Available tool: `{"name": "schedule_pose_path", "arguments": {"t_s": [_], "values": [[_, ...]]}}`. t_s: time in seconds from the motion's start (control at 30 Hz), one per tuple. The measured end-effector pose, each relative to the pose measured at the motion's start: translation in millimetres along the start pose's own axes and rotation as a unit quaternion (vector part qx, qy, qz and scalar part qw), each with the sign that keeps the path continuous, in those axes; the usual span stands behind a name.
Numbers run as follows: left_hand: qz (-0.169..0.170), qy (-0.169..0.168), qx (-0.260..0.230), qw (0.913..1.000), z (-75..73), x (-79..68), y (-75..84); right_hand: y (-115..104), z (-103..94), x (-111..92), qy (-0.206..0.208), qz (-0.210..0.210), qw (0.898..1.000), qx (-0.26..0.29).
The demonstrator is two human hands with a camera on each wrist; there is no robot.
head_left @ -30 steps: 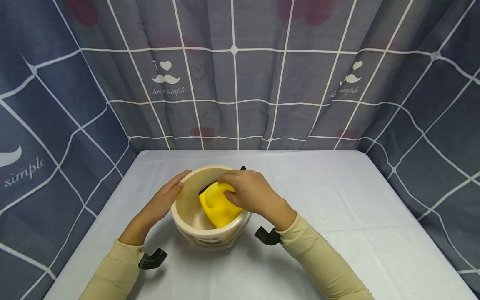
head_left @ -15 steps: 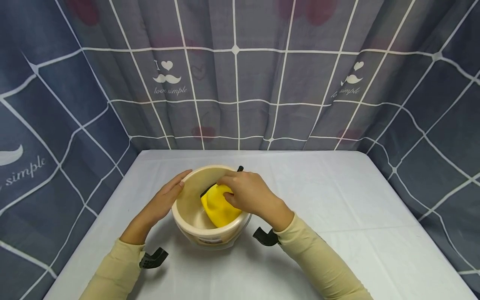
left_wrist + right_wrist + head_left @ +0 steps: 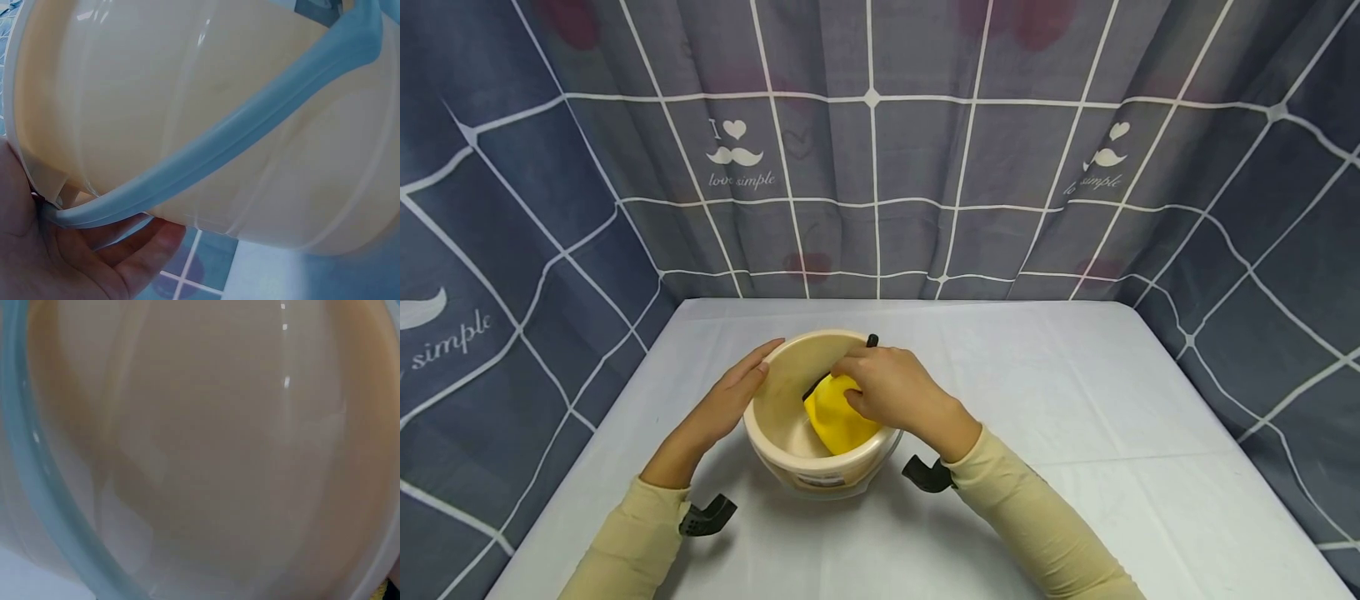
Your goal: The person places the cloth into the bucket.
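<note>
A cream bucket (image 3: 760,421) stands on the white table, its mouth tipped into sight in the head view. My left hand (image 3: 733,393) holds its left rim, thumb at the lip and fingers along the outer wall. In the left wrist view, those fingers (image 3: 147,253) show beneath the bucket handle (image 3: 231,140). My right hand (image 3: 891,387) reaches over the right rim, pinching a yellow cloth (image 3: 835,417) with dark edging against the inside. A black tip (image 3: 872,340) pokes up above that hand. The right wrist view shows mostly the bucket's outer wall (image 3: 219,444).
The white tabletop (image 3: 1060,392) stretches out to the right of the bucket. A grey checked curtain (image 3: 917,158) closes off the back and both sides. Black camera mounts (image 3: 707,515) jut from both wrists close to the bucket.
My right hand has slid slightly left and down along the bucket's inside with the cloth, and the black tip has shifted left. My left hand stays on the rim.
</note>
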State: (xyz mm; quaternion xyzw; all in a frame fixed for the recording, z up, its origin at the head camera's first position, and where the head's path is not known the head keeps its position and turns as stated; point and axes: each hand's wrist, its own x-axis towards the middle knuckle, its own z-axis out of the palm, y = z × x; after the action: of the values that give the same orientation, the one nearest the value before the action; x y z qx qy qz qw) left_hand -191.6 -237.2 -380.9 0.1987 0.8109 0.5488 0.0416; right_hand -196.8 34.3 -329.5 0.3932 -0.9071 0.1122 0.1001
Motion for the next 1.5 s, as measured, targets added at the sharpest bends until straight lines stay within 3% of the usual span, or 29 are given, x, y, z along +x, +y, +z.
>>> {"name": "schedule_pose_path", "arguments": {"t_s": [0.8, 1.5], "values": [[-0.005, 0.0, 0.001, 1.0, 0.0, -0.3, 0.0, -1.1, 2.8, 2.4, -0.031, 0.008, 0.999, 0.015], [-0.007, -0.005, 0.015, 0.9999, -1.9, -0.5, 3.1, 2.0, 0.6, -0.2, -0.024, -0.006, 0.999, 0.021]]}}
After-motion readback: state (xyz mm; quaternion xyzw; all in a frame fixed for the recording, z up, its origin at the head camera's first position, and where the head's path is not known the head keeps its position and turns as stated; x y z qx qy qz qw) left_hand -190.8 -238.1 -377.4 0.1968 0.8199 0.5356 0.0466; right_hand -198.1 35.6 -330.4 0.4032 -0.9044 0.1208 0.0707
